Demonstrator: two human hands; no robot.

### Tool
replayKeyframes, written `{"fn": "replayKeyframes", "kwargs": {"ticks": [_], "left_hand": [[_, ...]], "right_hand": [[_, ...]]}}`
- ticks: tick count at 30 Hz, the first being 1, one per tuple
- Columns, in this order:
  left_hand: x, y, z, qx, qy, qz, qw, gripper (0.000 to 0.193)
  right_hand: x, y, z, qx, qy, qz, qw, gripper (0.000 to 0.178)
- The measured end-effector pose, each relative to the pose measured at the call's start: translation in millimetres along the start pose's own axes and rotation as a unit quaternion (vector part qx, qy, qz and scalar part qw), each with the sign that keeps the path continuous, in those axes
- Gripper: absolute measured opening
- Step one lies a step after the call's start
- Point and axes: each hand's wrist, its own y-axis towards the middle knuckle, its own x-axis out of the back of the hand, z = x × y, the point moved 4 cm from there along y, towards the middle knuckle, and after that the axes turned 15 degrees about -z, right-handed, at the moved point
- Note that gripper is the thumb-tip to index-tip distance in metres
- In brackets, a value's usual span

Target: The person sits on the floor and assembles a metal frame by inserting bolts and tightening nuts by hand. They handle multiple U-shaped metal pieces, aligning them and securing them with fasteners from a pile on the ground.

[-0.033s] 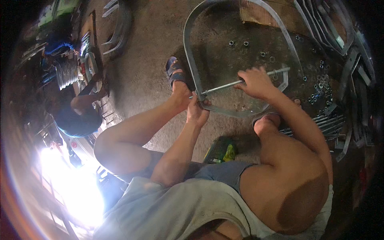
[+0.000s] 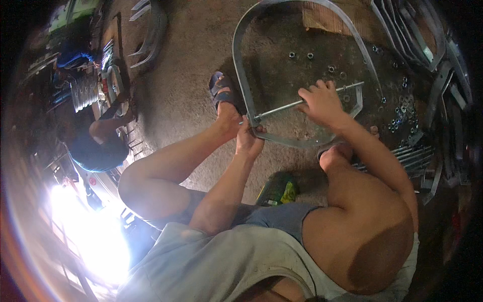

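Observation:
A long metal rod slants across two bent flat-metal straps, a tall upper hoop and a shallower lower strap. My right hand is closed around the rod, right of its middle; its palm side is hidden. My left hand grips the corner where the straps meet, close to the rod's left end. The fingers there partly cover the joint. A small nut-like piece sits on the rod beside that corner. On the right, the rod's other end reaches the upturned end of the lower strap.
Loose nuts lie scattered on the floor at right, beside several metal rods. Bent metal straps are piled at far right. Cardboard lies at the back. At left are another person and a bright glare.
My right hand has shifted slightly, with its fingers raised a little higher. The rod's right end sits marginally higher and further left. My left hand stays at the corner.

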Motion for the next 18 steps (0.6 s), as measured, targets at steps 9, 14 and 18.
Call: {"fn": "replayKeyframes", "kwargs": {"ticks": [9,14,18], "left_hand": [[0,2,4,-0.001,0.0,-0.011,1.0,0.032],[-5,-4,8,-0.001,-0.005,-0.012,1.0,0.031],[4,1,6,-0.006,-0.011,-0.02,1.0,0.03]], "right_hand": [[-5,2,-11,-0.071,0.1,0.124,0.985,0.037],[0,-15,-2,0.001,0.028,0.033,0.999,0.04],[-9,-4,-4,-0.101,0.113,0.208,0.966,0.028]]}}
